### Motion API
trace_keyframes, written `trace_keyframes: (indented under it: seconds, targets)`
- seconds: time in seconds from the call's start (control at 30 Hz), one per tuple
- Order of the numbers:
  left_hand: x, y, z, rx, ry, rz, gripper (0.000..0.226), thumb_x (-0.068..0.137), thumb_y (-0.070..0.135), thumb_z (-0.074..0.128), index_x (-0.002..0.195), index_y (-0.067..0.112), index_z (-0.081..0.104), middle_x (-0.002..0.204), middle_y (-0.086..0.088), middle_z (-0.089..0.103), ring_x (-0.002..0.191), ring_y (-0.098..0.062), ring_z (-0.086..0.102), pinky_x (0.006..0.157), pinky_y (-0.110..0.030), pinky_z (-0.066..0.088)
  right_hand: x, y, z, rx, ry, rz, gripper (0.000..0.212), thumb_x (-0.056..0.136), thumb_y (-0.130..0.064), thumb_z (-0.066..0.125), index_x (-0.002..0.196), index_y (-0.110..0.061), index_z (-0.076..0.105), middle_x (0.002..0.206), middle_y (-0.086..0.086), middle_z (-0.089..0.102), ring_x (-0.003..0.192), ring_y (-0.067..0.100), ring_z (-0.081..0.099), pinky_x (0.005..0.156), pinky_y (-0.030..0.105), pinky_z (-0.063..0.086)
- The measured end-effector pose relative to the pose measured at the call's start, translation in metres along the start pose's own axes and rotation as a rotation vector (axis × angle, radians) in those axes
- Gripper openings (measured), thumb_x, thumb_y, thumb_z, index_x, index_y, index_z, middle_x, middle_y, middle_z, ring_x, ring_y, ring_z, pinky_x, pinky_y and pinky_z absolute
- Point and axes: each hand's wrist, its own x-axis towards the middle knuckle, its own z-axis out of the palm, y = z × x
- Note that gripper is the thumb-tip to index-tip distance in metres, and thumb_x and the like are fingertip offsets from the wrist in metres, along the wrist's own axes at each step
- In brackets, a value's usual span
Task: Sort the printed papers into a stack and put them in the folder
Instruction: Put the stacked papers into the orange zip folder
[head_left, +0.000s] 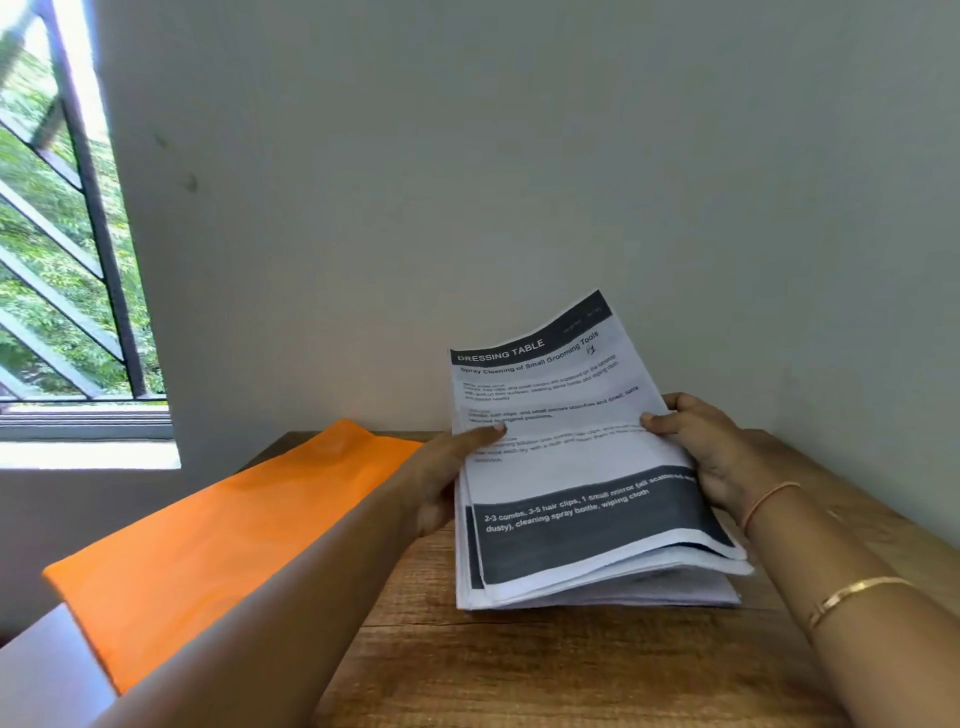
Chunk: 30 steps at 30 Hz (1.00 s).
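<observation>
Right now I am holding the stack of printed papers (582, 467) between both hands above the far right part of the wooden table (519, 670). Its long axis is running away from me toward the pale wall (519, 156). The header end, reading "DRESSING TABLE", is pointing up and away and leaning a little to the right. The near short edge is sitting low at the table, where the sheets are fanning apart slightly, and the printed face of the top page is facing me.

My left grip (441, 483) is clamping the stack's left long edge about halfway along. The thumb (488, 431) is pressing on the top page, and the fingers are hidden beneath the sheets. My right grip (696, 441) is clamping the opposite long edge at nearly the same height, with its thumb (657, 421) lying on the page and the fingers curling round behind the edge. So the stack is lying directly between the two grips, with both touching it.

The orange folder (223, 525) is lying flat to the left of my left forearm, apart from the papers. Its long axis is slanting from near left toward the wall. A thin band (769, 501) and a gold bangle (857, 597) are circling my right wrist. A barred window (62, 260) is showing green leaves at far left.
</observation>
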Motion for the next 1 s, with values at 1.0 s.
trace_keyframes:
  seconds: [1.0]
  targets:
    - [0.003, 0.007, -0.023, -0.145, 0.085, 0.331, 0.025, 0.090, -0.002, 0.054, 0.109, 0.012, 0.059, 0.104, -0.014, 0.069, 0.084, -0.029, 0.067, 0.073, -0.044, 0.058, -0.009, -0.006, 0.009, 0.172, -0.522, 0.167, 0.076, 0.056, -0.011, 0.085, 0.126, -0.008, 0.056, 0.122, 0.022, 0.062, 0.097, 0.036, 0.066, 0.077, 0.048, 0.057]
